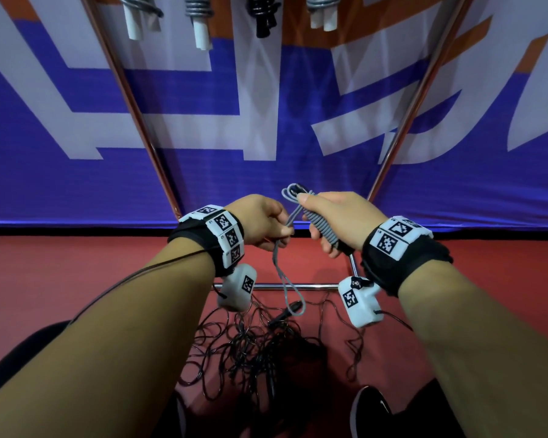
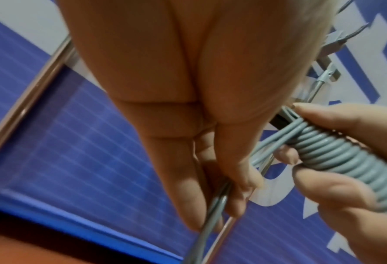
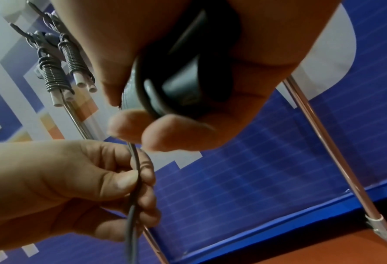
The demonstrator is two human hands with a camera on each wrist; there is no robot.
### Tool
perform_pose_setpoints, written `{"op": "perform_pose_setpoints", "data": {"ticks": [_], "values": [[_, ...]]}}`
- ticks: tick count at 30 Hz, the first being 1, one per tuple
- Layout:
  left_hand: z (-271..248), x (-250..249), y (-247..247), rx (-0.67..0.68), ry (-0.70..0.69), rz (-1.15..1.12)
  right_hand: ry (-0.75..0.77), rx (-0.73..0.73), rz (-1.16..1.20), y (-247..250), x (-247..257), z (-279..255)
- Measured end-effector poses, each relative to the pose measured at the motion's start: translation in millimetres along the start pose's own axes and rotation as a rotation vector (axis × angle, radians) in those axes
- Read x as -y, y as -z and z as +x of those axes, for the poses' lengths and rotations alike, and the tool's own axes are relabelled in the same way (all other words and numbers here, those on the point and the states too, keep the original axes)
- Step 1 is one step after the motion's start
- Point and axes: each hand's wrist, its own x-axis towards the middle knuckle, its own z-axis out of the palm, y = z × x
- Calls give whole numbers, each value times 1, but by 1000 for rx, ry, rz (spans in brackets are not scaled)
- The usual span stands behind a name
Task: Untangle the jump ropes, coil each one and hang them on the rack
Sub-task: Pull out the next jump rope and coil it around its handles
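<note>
Coiled grey jump rope (image 1: 321, 221) tilted up-left in right hand (image 1: 332, 216), left hand (image 1: 261, 224) pinching tail

4 coiled ropes (image 1: 196, 17) hung on rack, 1 grey rope (image 1: 321, 221) in hands, 2 hands (image 1: 260, 224).

Red floor (image 1: 76, 279) below me. Tangled pile of black ropes (image 1: 260, 352) lies on it, just beside the rack's chrome base bar (image 1: 298, 286). Black shoe (image 1: 372, 412) near the pile.

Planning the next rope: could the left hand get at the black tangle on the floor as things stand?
Probably not yet: the left hand is pinching the grey rope, which the right hand is coiling. The black tangle lies uncovered below.
</note>
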Motion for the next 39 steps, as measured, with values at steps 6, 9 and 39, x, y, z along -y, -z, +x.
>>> {"op": "perform_pose_setpoints", "data": {"ticks": [6,9,39], "values": [[-1,-7,16,-255,-100,529,-14,207,43,-7,-6,-1],[-3,-10,16,-308,-128,513,-75,189,86,-8,-3,-1],[-2,-19,5,-119,-212,722,-42,-129,-475,-4,-33,24]]}}
